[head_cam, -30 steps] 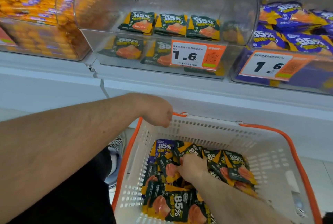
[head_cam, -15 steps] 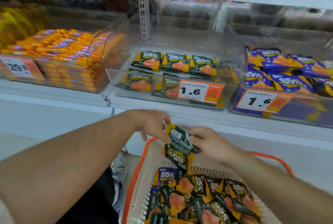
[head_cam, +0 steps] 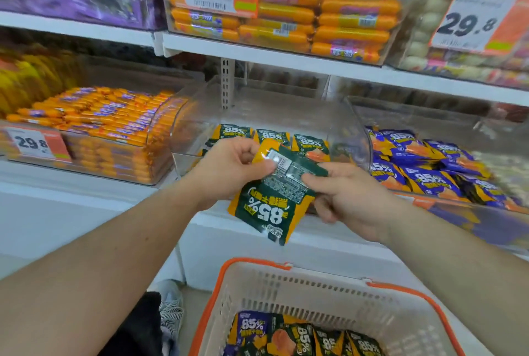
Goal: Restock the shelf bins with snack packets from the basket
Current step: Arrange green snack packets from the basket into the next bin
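Both hands hold a small bunch of green-and-yellow snack packets (head_cam: 274, 198) in front of the clear middle shelf bin (head_cam: 352, 132). My left hand (head_cam: 229, 169) pinches the bunch's upper left edge. My right hand (head_cam: 346, 195) grips its right side. One packet hangs upside down, its "85%" print facing me. Three matching green packets (head_cam: 310, 142) lie at the back of that bin. Below, the white basket (head_cam: 286, 290) with orange rim holds several green and purple packets (head_cam: 297, 335).
A bin of purple packets (head_cam: 429, 167) sits to the right, a bin of orange sausage sticks (head_cam: 108, 126) to the left. The upper shelf carries sausage packs (head_cam: 329, 21) with price tags 28.8 and 29.8. A shoe (head_cam: 170, 307) shows beside the basket.
My right hand came out of the basket with packets and my left hand left the basket rim. Both have risen together up to the front of the middle bin.
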`<state>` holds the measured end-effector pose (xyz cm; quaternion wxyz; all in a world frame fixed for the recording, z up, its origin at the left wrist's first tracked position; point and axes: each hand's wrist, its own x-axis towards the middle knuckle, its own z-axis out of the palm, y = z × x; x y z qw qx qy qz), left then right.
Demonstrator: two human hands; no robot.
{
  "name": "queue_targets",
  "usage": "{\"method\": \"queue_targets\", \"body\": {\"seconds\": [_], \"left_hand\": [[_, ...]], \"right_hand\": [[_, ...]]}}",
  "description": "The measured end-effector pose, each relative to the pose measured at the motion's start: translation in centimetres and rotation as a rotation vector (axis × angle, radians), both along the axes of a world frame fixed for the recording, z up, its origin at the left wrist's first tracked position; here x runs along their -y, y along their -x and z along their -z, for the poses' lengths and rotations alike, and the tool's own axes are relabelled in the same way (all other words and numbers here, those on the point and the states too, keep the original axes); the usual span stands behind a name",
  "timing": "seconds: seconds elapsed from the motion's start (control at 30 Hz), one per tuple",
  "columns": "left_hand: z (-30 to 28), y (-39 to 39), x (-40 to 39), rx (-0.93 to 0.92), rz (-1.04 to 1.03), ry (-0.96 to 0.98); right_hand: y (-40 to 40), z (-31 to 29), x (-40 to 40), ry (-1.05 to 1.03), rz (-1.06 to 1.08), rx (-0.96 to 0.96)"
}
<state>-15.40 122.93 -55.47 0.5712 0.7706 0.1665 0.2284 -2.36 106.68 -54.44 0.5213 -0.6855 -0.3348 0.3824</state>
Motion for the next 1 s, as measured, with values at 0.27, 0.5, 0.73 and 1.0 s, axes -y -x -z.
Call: {"method": "queue_targets", "body": {"seconds": [0.27, 0.5, 0.73, 1.0], "left_hand": [[-0.5, 0.9, -3.8, 0.202, -0.621, -0.136], [1.7, 1.0, -4.1, -0.088, -0.548, -0.412], [2.6, 0.7, -3.6, -0.139, -0.535, -0.592], [3.3, 0.0, -3.9, -0.137, -0.566, -0.647]], "right_hand": [[0.3, -5.6, -1.1, -0.295, 0.191, 0.597], [-3.6, -2.7, -5.9, 0.339, -0.132, 0.972], [-3.6, -0.4, -9.3, 0.639, -0.314, 0.972], [-4.7, 0.0, -10.1, 0.525, -0.181, 0.769]]}}
